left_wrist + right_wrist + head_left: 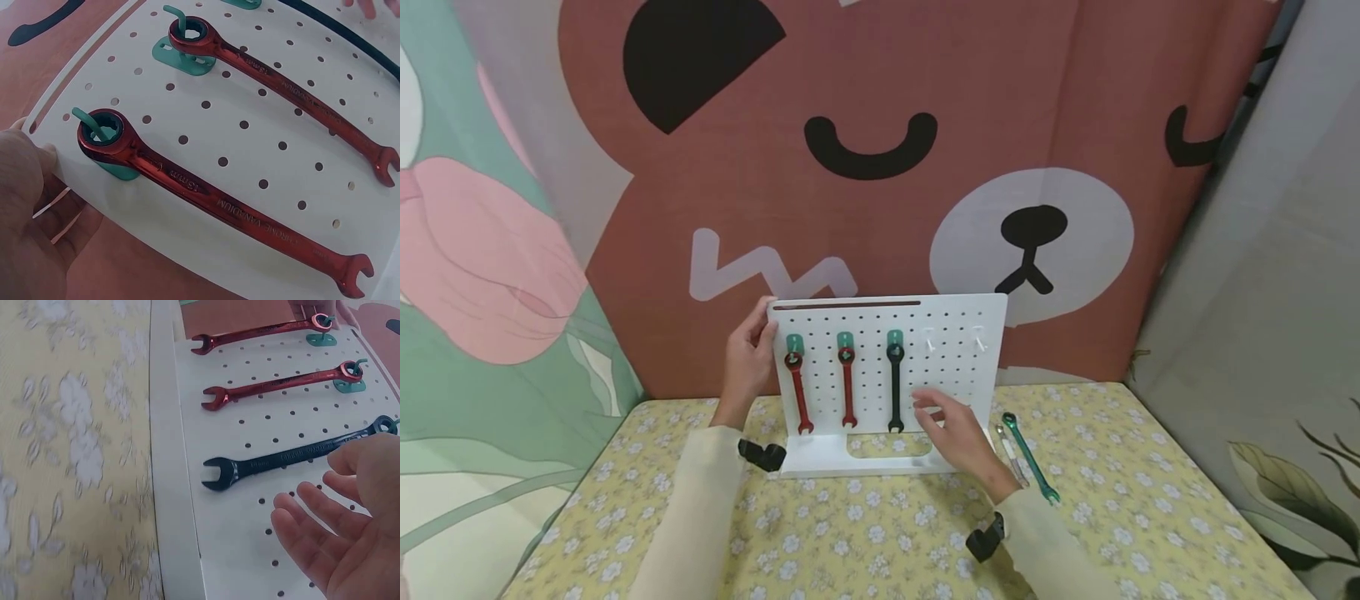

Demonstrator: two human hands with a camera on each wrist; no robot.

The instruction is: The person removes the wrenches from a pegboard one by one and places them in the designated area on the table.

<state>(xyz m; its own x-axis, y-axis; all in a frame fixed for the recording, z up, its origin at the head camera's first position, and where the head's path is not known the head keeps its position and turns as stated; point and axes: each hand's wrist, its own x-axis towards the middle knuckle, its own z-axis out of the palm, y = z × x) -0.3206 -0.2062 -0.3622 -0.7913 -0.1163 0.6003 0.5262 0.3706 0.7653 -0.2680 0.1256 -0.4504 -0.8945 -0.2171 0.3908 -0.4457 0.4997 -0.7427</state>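
A white pegboard stand (955, 367) stands upright on the table. My left hand (752, 354) grips its upper left edge, fingers behind the board in the left wrist view. Two red combination wrenches (801, 392) (848, 388) hang by their ring ends from green hooks. To their right hangs a black combination wrench (896, 387), also on a green hook. Beside its lower part is my right hand (958, 429), fingers loosely bent and holding nothing. In the right wrist view, the thumb overlaps the black wrench (275, 461); contact cannot be told.
Two pale hooks (929, 340) (979, 338) on the board's right side carry nothing. A green combination wrench (1030, 458) and a silver wrench (1012, 456) lie on the flowered tablecloth (865, 533), right of the stand. A bear-print curtain (865, 225) hangs behind.
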